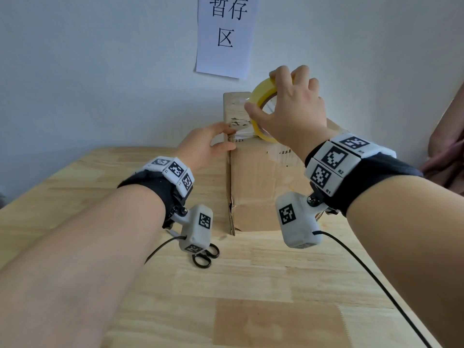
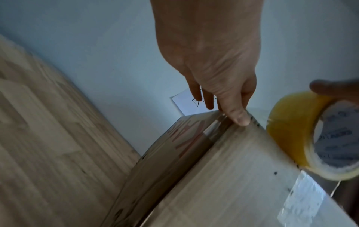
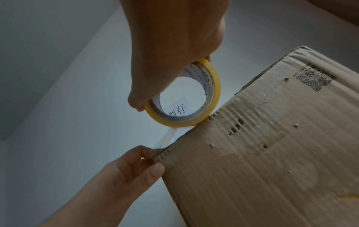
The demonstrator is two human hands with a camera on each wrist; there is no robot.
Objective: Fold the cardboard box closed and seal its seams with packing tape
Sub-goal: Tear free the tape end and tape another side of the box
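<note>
- Toward the far edge of the table (image 1: 251, 285), against the wall, the cardboard box (image 1: 263, 187) stands with its flaps already folded shut — taping looks barely begun.
- Left hand (image 1: 203, 146) pinches the free tape end onto the box's top left edge; right hand (image 1: 288, 111) grips the yellowish packing tape roll (image 1: 261, 96), a clear strip (image 3: 165, 138) stretched between them.
- Left to do, I judge: running tape along the seam, cutting — scissors (image 1: 204, 257) lie near.
- Box looks worn: dented, punctured, old tape residue, printed code.

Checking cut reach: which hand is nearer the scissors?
Left. The left hand is up at the box corner, above the scissors on the table; the right hand holds the tape roll, higher and farther right.
</note>
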